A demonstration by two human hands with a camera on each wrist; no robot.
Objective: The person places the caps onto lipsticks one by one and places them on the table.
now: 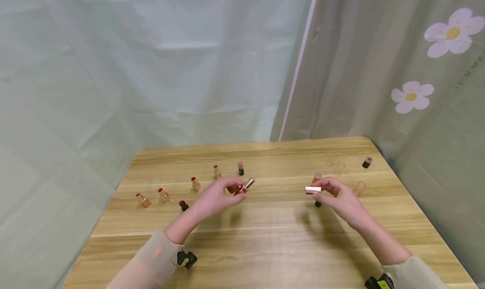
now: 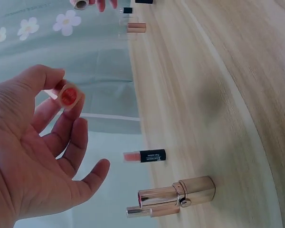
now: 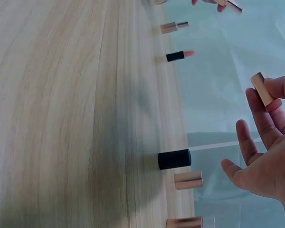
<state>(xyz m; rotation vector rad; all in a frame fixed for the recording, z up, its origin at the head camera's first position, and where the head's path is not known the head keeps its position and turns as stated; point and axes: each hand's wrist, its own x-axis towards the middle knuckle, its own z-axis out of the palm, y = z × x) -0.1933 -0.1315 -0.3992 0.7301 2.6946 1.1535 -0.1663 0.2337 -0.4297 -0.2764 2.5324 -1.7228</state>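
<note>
My left hand (image 1: 219, 196) pinches a rose-gold lipstick (image 1: 248, 184) between thumb and fingers, above the table. In the left wrist view, the lipstick's round red end (image 2: 69, 96) faces the camera. To the right, my right hand (image 1: 341, 198) holds a shiny rose-gold lipstick cap (image 1: 313, 190) between thumb and fingertips, also raised over the table. The two pieces are well apart. Beneath the right hand stand a black cap (image 3: 175, 159) and a rose-gold cap (image 3: 188, 180). Just beyond the left hand is a pink lipstick with a black base (image 1: 241, 168).
Uncapped gold lipsticks (image 1: 195, 184) stand in a slanting row on the left of the wooden table (image 1: 265, 247). A black-based red lipstick (image 1: 183, 205) is beside the left forearm. Clear plastic caps (image 1: 339, 167) and another black lipstick piece (image 1: 366, 162) are at the right. Curtains (image 1: 212, 70) hang behind.
</note>
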